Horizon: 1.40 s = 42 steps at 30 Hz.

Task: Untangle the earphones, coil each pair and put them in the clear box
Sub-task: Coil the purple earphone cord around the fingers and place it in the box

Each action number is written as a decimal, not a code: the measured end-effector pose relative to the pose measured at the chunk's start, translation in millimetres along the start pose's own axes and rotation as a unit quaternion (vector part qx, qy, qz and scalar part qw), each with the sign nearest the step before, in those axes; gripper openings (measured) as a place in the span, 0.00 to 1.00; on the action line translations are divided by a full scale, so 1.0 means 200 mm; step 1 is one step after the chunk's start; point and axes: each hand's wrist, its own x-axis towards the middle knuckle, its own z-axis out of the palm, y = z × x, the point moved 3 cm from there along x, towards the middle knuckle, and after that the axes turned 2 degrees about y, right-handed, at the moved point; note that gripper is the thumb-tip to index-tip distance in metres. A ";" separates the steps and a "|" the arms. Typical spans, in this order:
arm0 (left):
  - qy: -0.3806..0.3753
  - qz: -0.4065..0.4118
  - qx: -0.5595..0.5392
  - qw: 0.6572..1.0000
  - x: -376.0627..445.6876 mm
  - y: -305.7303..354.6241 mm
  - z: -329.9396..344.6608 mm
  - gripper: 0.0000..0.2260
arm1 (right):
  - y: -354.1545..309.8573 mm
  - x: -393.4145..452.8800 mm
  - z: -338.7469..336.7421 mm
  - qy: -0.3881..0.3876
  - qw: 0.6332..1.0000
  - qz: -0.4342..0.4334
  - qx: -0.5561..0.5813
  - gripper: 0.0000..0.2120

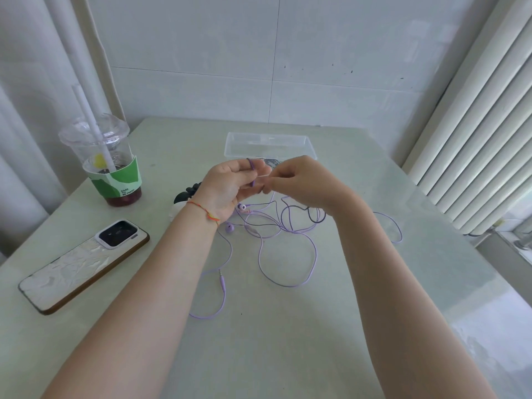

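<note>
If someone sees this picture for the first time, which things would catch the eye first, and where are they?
First, the two hands meeting at the centre: the left hand holds a dark purple cable looped over its fingers, and the right hand pinches it. Below them, lilac earphones sprawl tangled on the table. The clear box waits behind the hands.
</note>
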 end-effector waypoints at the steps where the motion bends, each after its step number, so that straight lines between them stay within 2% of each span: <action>1: 0.000 0.000 0.029 1.000 -0.01 0.01 0.01 0.10 | 0.00 0.00 -0.01 0.002 1.000 -0.002 0.004 0.07; 3: 0.005 0.002 0.058 0.998 -0.02 0.01 0.01 0.10 | 0.00 0.00 -0.02 0.005 1.000 -0.003 0.006 0.06; 10: 0.016 0.007 0.038 0.999 -0.02 0.02 0.00 0.09 | 0.01 0.00 -0.02 -0.020 0.998 0.006 -0.052 0.05; 14: 0.013 -0.007 -0.054 0.998 0.00 0.03 -0.02 0.07 | 0.03 0.03 0.02 -0.038 0.995 0.031 -0.090 0.09; 18: -0.022 -0.064 -0.183 0.981 0.00 0.05 0.00 0.10 | 0.05 0.03 0.06 -0.070 0.991 0.063 -0.099 0.14; 24: -0.049 -0.101 -0.246 0.963 0.00 0.05 0.03 0.09 | 0.07 0.04 0.07 -0.072 0.988 0.083 -0.106 0.13; 28: -0.033 -0.060 -0.232 0.970 0.01 0.05 0.01 0.10 | 0.03 0.00 0.07 -0.092 0.989 0.056 -0.106 0.12; 32: -0.029 -0.029 -0.137 0.990 0.01 0.03 -0.01 0.10 | -0.01 -0.01 0.05 -0.087 0.993 0.024 -0.075 0.08; 35: -0.036 -0.039 -0.081 0.995 0.00 0.01 0.00 0.10 | -0.03 -0.02 0.02 -0.060 0.997 0.012 -0.046 0.08; 39: -0.045 -0.036 0.050 0.997 -0.01 0.02 0.01 0.08 | -0.02 -0.01 -0.01 -0.030 0.999 0.008 -0.040 0.07; 42: -0.087 -0.056 0.079 0.991 -0.03 0.02 0.03 0.08 | 0.00 0.01 -0.04 0.012 0.999 -0.001 -0.033 0.06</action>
